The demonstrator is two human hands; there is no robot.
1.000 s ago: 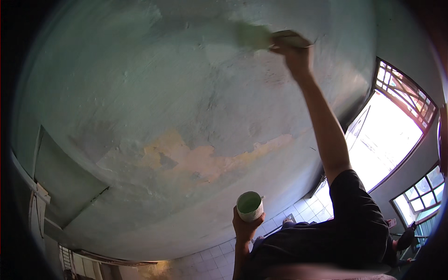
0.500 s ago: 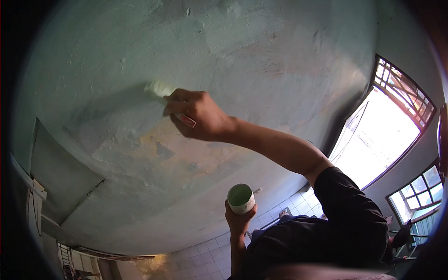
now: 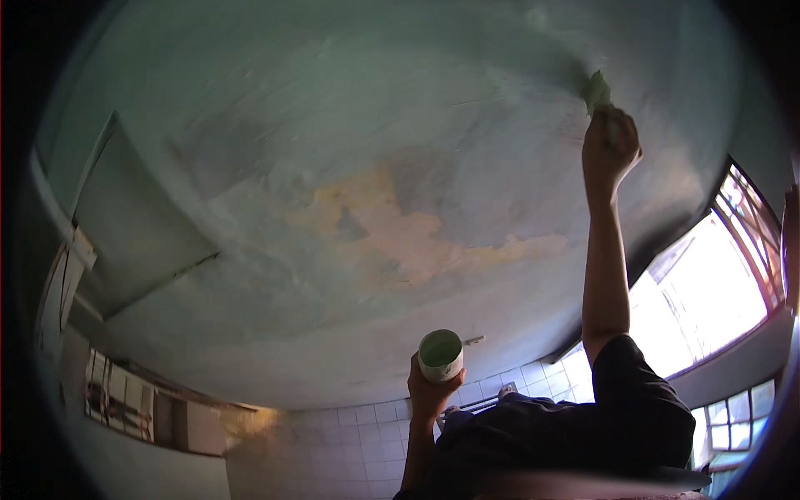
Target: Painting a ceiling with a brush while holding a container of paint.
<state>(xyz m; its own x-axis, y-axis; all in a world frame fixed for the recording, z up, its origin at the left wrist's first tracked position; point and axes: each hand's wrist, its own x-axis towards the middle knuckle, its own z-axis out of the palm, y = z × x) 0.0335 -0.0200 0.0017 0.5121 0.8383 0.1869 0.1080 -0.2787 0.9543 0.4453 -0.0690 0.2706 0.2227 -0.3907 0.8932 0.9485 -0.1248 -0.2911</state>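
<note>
High on the right, my right hand [image 3: 611, 148] is closed round the handle of a paintbrush [image 3: 597, 92], its pale green bristles against the wall [image 3: 483, 108]. The handle is mostly hidden by my fingers. Low in the middle, my left hand [image 3: 431, 393] grips a white cup [image 3: 442, 368] with pale green paint [image 3: 439, 346] inside. Its mouth faces up toward me. The wall is a patchy grey-green, with a bare yellowish and pinkish patch [image 3: 392, 229] in the middle.
A bright doorway [image 3: 708, 283] opens at the right, with a paned window [image 3: 742, 417] below it. A grey-green panel [image 3: 137, 221] stands out at the left. White floor tiles [image 3: 350, 442] lie far below, and a metal bar [image 3: 483, 405] runs near my feet.
My right hand has swept the paintbrush across the wall to the right and upward, its arm now straighter. The view has shifted too. My left hand still holds the cup low down.
</note>
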